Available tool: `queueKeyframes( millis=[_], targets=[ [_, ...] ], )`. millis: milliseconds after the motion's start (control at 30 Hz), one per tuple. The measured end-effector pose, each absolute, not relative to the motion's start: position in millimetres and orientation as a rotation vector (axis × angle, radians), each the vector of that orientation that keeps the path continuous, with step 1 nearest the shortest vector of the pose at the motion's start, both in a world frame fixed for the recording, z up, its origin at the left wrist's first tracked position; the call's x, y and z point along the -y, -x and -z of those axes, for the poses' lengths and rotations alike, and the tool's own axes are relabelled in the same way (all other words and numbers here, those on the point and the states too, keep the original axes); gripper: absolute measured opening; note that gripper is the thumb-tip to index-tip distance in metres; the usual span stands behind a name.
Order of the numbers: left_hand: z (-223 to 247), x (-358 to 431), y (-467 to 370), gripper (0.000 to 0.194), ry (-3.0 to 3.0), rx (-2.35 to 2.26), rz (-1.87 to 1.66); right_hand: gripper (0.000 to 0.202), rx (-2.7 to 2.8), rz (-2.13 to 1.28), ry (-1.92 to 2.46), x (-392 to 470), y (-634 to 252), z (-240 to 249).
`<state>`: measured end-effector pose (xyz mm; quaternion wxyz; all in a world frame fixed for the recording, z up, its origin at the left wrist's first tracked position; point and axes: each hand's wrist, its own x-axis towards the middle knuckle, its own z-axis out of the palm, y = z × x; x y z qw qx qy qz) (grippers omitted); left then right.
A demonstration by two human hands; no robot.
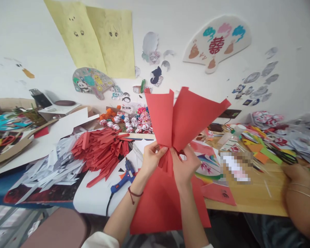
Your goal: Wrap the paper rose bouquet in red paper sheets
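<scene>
A large sheet of red paper (193,117) is gathered at its middle into narrow pleats, flaring out above and below in a bow-like shape. At the left of the gather, my left hand (153,158) pinches the folds between thumb and fingers. My right hand (183,163) grips them from the right side, its thumb close beside the left thumb. The lower part of the paper hangs in front of the table edge, partly behind my forearms. A blue glue gun (124,179) lies on white paper left of my left wrist.
Piles of red strips (103,148) and white strips (57,165) lie at the left. Paper flowers (134,122) stand behind. At the right are a clear bottle (229,139), black scissors (282,155), coloured paper and another person's arm (299,203). A stool (59,229) stands at the lower left.
</scene>
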<state>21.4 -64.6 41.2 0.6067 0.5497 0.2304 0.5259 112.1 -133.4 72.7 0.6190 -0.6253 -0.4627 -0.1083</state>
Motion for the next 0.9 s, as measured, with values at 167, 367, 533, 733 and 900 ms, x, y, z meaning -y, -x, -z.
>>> queueKeyframes(
  millis=[167, 367, 533, 733, 900],
  targets=[
    [-43, 72, -20, 0.028, -1.346, -0.586, -1.259, 0.017, 1.106, 0.284, 1.42, 133, -109, -69],
    [-38, 71, -24, 0.031, -1.363, -0.7, -1.312, 0.02, 1.235, 0.216, 1.446, 133, -114, -64],
    [-32, 65, -23, 0.032, -1.445, -0.782, -1.334, 0.02, 1.265, 0.167, 1.474, 127, -120, -62],
    [-40, 65, -16, 0.027, -1.512, -0.856, -1.334, 0.018, 1.253, 0.183, 1.454, 118, -121, -57],
    [-44, 61, -14, 0.021, -1.501, -0.894, -1.356, 0.018, 1.232, 0.153, 1.436, 110, -117, -55]
  ],
)
